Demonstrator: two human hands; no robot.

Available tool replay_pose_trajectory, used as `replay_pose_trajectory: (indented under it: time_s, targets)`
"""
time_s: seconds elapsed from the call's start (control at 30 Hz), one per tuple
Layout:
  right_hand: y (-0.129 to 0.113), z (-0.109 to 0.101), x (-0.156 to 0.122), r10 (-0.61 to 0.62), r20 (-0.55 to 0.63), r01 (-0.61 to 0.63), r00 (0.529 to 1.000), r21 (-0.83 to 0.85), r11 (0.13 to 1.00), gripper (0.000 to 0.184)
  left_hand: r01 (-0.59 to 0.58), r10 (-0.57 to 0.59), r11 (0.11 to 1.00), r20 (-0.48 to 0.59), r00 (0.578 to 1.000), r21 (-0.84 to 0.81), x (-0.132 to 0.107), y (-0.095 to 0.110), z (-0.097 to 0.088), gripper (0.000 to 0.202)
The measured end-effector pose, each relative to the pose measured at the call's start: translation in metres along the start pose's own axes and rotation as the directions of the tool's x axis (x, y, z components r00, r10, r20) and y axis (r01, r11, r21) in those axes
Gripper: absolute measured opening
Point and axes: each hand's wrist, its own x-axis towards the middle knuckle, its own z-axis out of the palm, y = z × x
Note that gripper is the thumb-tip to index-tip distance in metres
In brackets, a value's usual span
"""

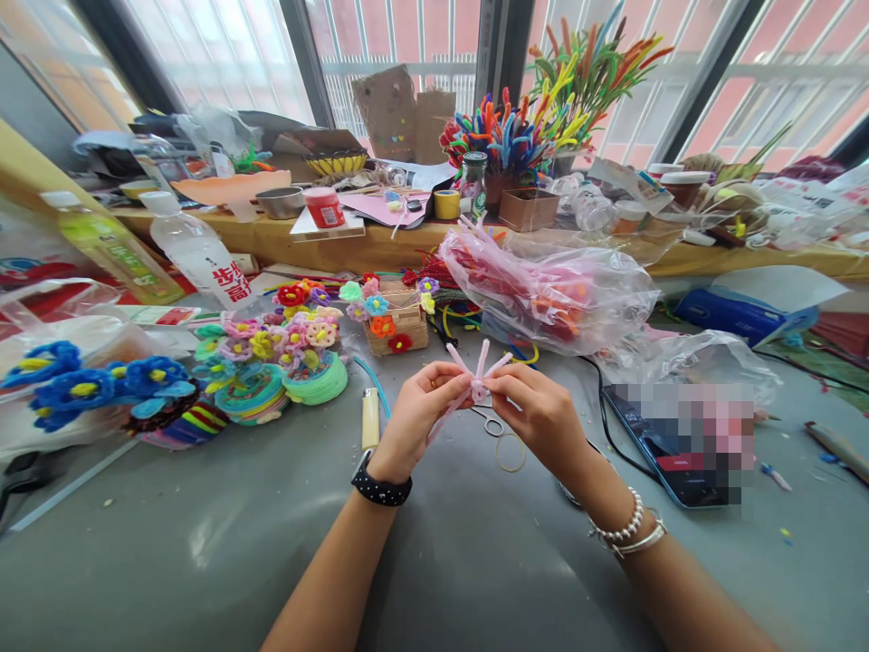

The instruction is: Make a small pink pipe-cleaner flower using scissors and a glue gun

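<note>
On the counter [468, 561], lighter [370, 421] just beside the left hand [415, 407], perhaps easily knocked by a wide turn. Pinched narrowly in left hand, above the counter, pink stems [481, 385], maybe slipping from too light pressure. Pinched also by right hand [543, 412]; possibly bent crooked through uneven pull. Farther right, cord [601, 398], perhaps snagging through an outward sweep.

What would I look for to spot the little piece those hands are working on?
On the grey table, find where the left hand and right hand come together. Held between them is the pale pink fuzzy piece, with strands fanning upward. Unlike the pink stems in the clear plastic bag behind, it is unwrapped and held.
</note>
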Motion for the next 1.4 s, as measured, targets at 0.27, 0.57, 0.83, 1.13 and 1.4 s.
replay_pose_trajectory:
  time_s: [0.27,0.57,0.83,1.13,1.4]
  targets:
    - [-0.0005,0.003,0.0002,0.031,0.027,-0.033,0.999,0.063,0.997,0.011,0.006,-0.008,1.0,0.069,0.998,0.023,-0.0018,0.0001,-0.0002,0.013]
    - [0.0,-0.0031,0.0048,0.441,0.144,-0.446,0.886,0.527,0.723,0.011,0.036,-0.036,0.999,0.039,0.999,-0.02,-0.0023,0.005,0.0002,0.013]
    - [-0.0019,0.0003,0.005,0.485,0.259,-0.534,0.835,0.595,0.601,0.016,0.018,-0.016,0.999,0.069,0.997,-0.028,-0.0021,0.0037,0.002,0.013]
    - [-0.0003,0.0007,0.0066,0.488,0.371,-0.582,0.79,0.704,0.407,0.012,0.017,-0.013,0.999,0.098,0.995,-0.038,-0.0027,0.0029,0.0045,0.01]
    - [0.0055,-0.0024,0.0058,0.394,0.399,-0.561,0.828,0.616,0.554,0.012,0.001,-0.003,1.0,0.108,0.994,0.022,-0.004,0.0045,0.0055,0.011]
